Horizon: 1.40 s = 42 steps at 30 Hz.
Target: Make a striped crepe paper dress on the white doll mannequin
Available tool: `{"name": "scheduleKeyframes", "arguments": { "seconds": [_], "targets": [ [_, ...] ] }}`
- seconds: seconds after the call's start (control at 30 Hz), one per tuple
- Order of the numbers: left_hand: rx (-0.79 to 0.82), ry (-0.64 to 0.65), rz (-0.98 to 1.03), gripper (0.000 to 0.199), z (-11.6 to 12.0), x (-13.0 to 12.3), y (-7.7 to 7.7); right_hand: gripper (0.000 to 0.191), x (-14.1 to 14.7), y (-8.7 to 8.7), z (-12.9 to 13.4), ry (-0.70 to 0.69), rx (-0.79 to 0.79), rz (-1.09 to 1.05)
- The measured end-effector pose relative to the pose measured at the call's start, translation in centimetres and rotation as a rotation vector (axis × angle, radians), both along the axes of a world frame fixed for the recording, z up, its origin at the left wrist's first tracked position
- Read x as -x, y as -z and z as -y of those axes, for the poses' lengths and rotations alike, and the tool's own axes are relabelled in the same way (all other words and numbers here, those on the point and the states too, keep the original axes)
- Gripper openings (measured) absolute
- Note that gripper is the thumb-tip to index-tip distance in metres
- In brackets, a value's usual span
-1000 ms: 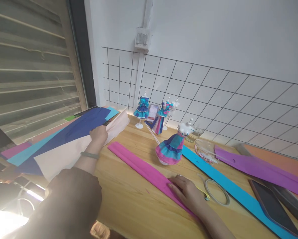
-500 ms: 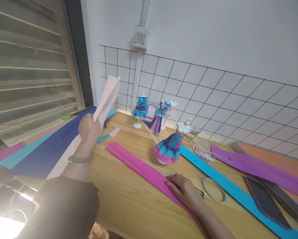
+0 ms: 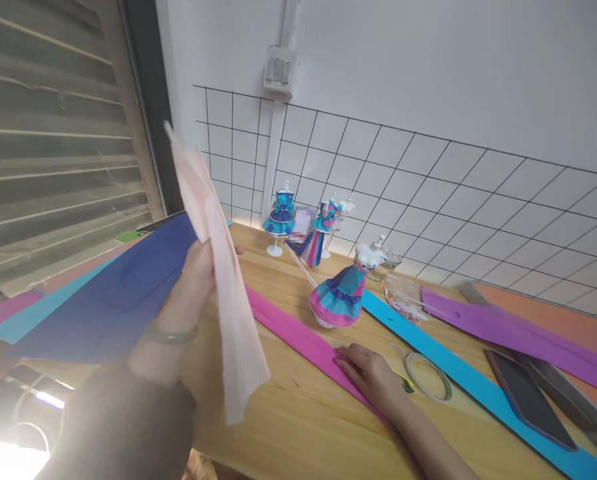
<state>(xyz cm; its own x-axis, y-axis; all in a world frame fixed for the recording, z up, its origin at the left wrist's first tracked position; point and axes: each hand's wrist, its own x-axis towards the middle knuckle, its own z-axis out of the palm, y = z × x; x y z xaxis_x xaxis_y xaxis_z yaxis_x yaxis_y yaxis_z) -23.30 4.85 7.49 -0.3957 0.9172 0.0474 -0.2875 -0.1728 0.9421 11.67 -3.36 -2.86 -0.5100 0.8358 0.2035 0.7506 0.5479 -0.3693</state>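
Observation:
My left hand (image 3: 198,267) is closed around the middle of a long pale pink strip of crepe-like paper (image 3: 231,320), held up above the table with both ends hanging free. A bangle circles that wrist. My right hand (image 3: 371,373) lies on a magenta paper strip (image 3: 298,333), its fingers extended and resting on the strip. Just beyond this hand is a small yellow tool (image 3: 404,381), partly hidden, and a roll of clear tape (image 3: 428,377). A small dress form in a layered blue, teal and pink dress (image 3: 339,297) stands behind the magenta strip.
Blue paper (image 3: 128,280) and other coloured sheets lie at the left. Two more dressed forms stand at the back, one in a blue dress (image 3: 280,213), near a glass (image 3: 386,265). To the right are a bright blue strip (image 3: 428,343), a purple strip (image 3: 478,323) and a phone (image 3: 528,397).
My left hand has swung right and toward me, bringing the pale pink strip off the blue paper and over the table. My right hand stays on the magenta strip.

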Motion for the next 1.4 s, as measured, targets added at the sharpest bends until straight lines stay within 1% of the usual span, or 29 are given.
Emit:
{"name": "scheduleKeyframes", "arguments": {
  "seconds": [0.03, 0.1, 0.2, 0.33, 0.47, 0.67, 0.8, 0.93, 1.17, 1.4],
  "targets": [
    [-0.019, 0.029, 0.044, 0.013, -0.1, -0.9, 0.4, 0.028, 0.0, 0.2, -0.1, 0.003, -0.019, 0.003],
    [-0.089, 0.04, 0.136, 0.011, -0.6, -2.4, 1.2, 0.028, 0.0, 0.5, -0.3, 0.005, -0.053, 0.011],
    [-0.123, -0.038, 0.234, 0.012, -1.7, -3.5, 2.5, 0.028, 0.0, 0.7, -0.3, -0.001, -0.081, 0.022],
    [-0.178, -0.143, 0.32, 0.016, -3.3, -3.2, 4.2, 0.027, -0.1, 0.4, -0.1, 0.015, -0.102, 0.014],
    [-0.175, -0.224, 0.323, 0.019, -4.7, -2.7, 6.0, 0.028, -0.2, 0.1, 0.0, 0.022, -0.095, -0.001],
    [-0.112, -0.249, 0.297, 0.018, -5.9, -2.2, 7.9, 0.03, -0.4, -0.1, -0.1, 0.014, -0.09, -0.003],
    [-0.068, -0.239, 0.25, 0.024, -6.3, -1.5, 8.6, 0.028, -0.8, -0.1, -0.1, 0.021, -0.119, -0.017],
    [-0.045, -0.257, 0.193, 0.032, -6.4, -0.7, 8.8, 0.028, -1.1, -0.2, -0.1, 0.037, -0.127, -0.026],
    [-0.025, -0.244, 0.127, 0.029, -6.4, -0.4, 9.2, 0.029, -1.3, -0.3, 0.0, 0.038, -0.112, -0.044],
    [-0.026, -0.243, 0.06, 0.035, -6.8, 0.1, 9.9, 0.031, -2.2, -0.8, -0.4, 0.066, -0.161, -0.001]
  ]
}}
